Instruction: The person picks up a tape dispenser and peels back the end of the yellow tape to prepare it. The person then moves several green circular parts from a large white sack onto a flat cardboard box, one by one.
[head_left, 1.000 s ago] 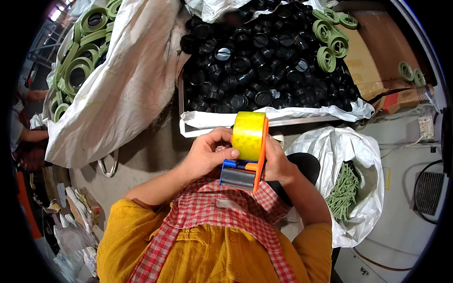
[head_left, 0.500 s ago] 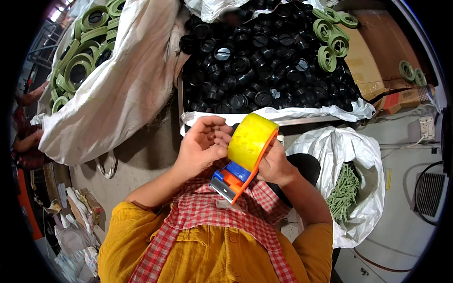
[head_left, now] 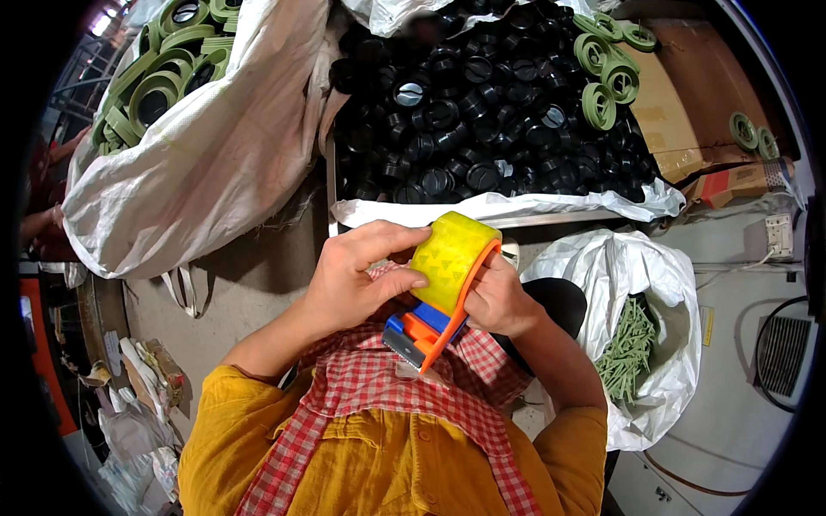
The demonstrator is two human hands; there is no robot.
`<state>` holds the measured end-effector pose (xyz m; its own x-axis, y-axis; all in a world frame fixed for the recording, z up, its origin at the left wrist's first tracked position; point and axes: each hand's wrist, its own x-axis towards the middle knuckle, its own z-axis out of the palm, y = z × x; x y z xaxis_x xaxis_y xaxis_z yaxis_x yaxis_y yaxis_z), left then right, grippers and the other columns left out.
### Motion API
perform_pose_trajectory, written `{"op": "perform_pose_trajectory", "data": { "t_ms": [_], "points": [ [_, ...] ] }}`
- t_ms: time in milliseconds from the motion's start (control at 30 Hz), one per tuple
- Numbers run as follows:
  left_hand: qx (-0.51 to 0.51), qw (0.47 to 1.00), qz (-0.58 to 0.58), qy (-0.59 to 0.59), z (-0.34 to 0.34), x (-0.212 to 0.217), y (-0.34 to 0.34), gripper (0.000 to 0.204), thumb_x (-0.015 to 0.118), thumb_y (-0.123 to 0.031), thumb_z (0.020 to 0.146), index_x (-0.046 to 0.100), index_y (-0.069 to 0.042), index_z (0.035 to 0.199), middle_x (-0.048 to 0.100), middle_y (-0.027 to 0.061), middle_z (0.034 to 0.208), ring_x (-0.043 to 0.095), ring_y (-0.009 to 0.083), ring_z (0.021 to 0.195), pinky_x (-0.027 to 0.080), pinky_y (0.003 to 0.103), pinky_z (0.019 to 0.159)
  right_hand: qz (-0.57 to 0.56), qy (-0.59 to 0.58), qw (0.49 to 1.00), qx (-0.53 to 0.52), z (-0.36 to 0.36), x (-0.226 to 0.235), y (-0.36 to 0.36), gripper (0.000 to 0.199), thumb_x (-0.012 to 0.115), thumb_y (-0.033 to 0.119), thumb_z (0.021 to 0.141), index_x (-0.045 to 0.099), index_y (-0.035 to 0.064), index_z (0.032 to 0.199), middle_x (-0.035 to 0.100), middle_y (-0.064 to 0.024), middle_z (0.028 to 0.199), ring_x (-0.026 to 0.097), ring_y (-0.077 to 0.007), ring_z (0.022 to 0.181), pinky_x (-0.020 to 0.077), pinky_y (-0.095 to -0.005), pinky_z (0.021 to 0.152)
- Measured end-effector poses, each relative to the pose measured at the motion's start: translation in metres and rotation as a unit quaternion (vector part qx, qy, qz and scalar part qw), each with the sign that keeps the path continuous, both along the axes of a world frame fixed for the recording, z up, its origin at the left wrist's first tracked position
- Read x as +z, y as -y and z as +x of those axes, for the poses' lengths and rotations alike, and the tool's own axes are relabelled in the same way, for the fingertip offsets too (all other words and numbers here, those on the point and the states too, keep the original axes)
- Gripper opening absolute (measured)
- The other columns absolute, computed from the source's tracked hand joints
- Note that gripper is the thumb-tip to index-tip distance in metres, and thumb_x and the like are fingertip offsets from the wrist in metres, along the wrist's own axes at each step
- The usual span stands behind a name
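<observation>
A roll of yellow packing tape (head_left: 454, 262) sits in an orange and blue tape dispenser (head_left: 428, 331), in front of my chest. My right hand (head_left: 501, 297) is wrapped round the dispenser's orange side, its fingertips partly hidden behind the frame. The dispenser's grey toothed blade points down and left, toward my apron. At the roll's left edge is my left hand (head_left: 348, 271), its thumb and forefinger curved onto the tape. Its other fingers are mostly hidden behind them.
A tray of black round caps (head_left: 482, 129) lies ahead, lined with white sheeting. Green rings (head_left: 619, 82) rest at its right corner. Left is a large white sack (head_left: 206, 163) of green rings; right, a white bag (head_left: 680, 361) with thin green strips. Another person's hand (head_left: 39, 224) shows far left.
My left hand has closed in, its thumb and forefinger now on the tape roll. The roll and dispenser have turned slightly. At far left the white sack and the other person's hand have shifted.
</observation>
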<state>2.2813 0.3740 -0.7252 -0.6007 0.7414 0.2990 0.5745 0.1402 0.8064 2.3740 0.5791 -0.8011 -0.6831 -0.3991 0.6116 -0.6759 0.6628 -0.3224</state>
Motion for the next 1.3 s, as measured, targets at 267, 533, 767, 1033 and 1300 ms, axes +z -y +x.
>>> {"op": "perform_pose_trajectory", "data": {
  "t_ms": [267,533,767,1033,1300],
  "points": [
    [0.035,0.997,-0.016,0.070,-0.004,0.002,-0.003,0.022,0.071,-0.007,0.080,0.066,0.002,0.100,0.068,0.0143,0.089,0.067,0.0239,0.079,0.052,0.030,0.071,-0.003,0.002,1.000,0.018,-0.003,0.005,-0.001,0.033,0.061,0.014,0.067,0.066,0.0028,0.097,0.066,-0.0117,0.108,0.065,-0.0264,0.102,0.0488,-0.0389,0.090],
    [0.081,0.995,-0.038,0.045,0.006,0.004,-0.010,0.012,0.068,-0.004,0.081,0.065,0.001,0.091,0.067,0.0125,0.082,0.066,0.0227,0.072,0.051,0.030,0.064,0.002,0.055,0.998,0.024,0.002,0.002,-0.004,0.033,0.061,0.013,0.075,0.065,0.0012,0.106,0.066,-0.0119,0.111,0.063,-0.0270,0.107,0.0464,-0.0387,0.095],
    [0.075,0.995,-0.001,0.072,0.011,0.007,-0.011,0.012,0.068,-0.004,0.082,0.065,0.001,0.092,0.067,0.0116,0.084,0.066,0.0215,0.072,0.052,0.029,0.064,-0.070,0.077,0.993,0.057,-0.001,0.003,-0.003,0.035,0.057,0.012,0.086,0.061,0.0016,0.120,0.062,-0.0110,0.122,0.056,-0.0284,0.118,0.0386,-0.0400,0.106],
    [0.059,0.998,-0.012,0.012,0.009,0.011,-0.012,0.015,0.069,-0.005,0.082,0.065,0.000,0.096,0.067,0.0120,0.084,0.067,0.0213,0.071,0.052,0.029,0.063,-0.140,0.144,0.977,0.067,0.002,0.004,-0.003,0.037,0.060,0.010,0.085,0.060,0.0011,0.121,0.061,-0.0111,0.124,0.053,-0.0293,0.121,0.0377,-0.0391,0.107],
    [0.071,0.997,-0.010,0.011,0.011,0.006,-0.012,0.015,0.070,-0.005,0.081,0.065,-0.001,0.095,0.066,0.0116,0.082,0.066,0.0213,0.069,0.051,0.029,0.061,-0.023,0.048,0.998,0.046,0.002,0.006,-0.005,0.035,0.058,0.012,0.084,0.062,0.0014,0.117,0.062,-0.0130,0.119,0.058,-0.0303,0.116,0.0403,-0.0421,0.104]
  ]
}}
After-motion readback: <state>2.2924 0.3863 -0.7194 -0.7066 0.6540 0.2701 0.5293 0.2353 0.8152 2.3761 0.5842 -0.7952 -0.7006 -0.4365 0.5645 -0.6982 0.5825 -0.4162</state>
